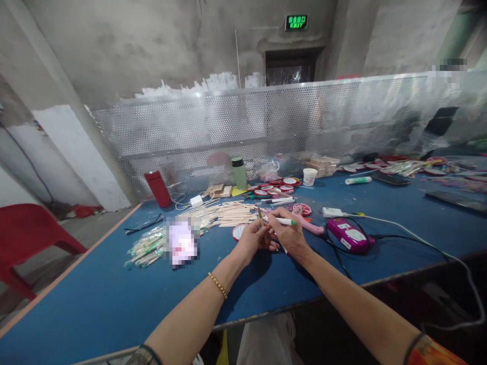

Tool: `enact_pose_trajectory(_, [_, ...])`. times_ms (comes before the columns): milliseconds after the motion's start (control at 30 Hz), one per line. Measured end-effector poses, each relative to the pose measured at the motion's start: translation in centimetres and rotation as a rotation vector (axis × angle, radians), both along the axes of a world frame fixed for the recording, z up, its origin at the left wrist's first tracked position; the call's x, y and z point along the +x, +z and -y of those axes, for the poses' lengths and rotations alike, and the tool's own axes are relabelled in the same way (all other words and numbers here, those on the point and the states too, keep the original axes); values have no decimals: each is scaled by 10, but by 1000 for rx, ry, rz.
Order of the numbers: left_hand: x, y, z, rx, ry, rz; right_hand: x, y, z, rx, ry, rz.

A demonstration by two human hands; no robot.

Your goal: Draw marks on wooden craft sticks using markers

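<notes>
My right hand (pixel 289 235) is closed around a white marker pen (pixel 283 221) with a green end, held nearly level. My left hand (pixel 254 239) is pinched beside it, close to the pen's left end. From its fingers rises a thin stick (pixel 259 214) with a dark greenish end; its lower part is hidden. A round white disc with a red rim (pixel 238 232) lies partly behind my left hand. Just beyond both hands, many pale wooden sticks (pixel 234 215) are spread on the blue table (pixel 167 299).
Bagged green-tipped sticks (pixel 146 248) and a blurred-out phone-like object (pixel 183 243) lie left. A red bottle (pixel 158 189), green bottle (pixel 239 174) and paper cup (pixel 309 177) stand behind. Right are a pink tool (pixel 310 224), a purple device (pixel 348 235) and cables.
</notes>
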State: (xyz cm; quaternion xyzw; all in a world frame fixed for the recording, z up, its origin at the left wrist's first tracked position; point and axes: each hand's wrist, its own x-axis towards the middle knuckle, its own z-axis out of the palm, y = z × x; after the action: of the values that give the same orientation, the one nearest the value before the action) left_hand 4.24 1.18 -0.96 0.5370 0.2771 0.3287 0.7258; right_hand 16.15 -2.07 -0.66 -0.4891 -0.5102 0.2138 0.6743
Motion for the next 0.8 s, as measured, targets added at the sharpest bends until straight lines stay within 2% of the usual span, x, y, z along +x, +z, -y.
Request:
enact_pose_trajectory(300, [1,-5,-1,63,-7,-18,-1,2,0,28,-13,120])
enact_pose_trajectory(800, [2,-7,-2,66,20,-30,-1,2,0,26,-3,132])
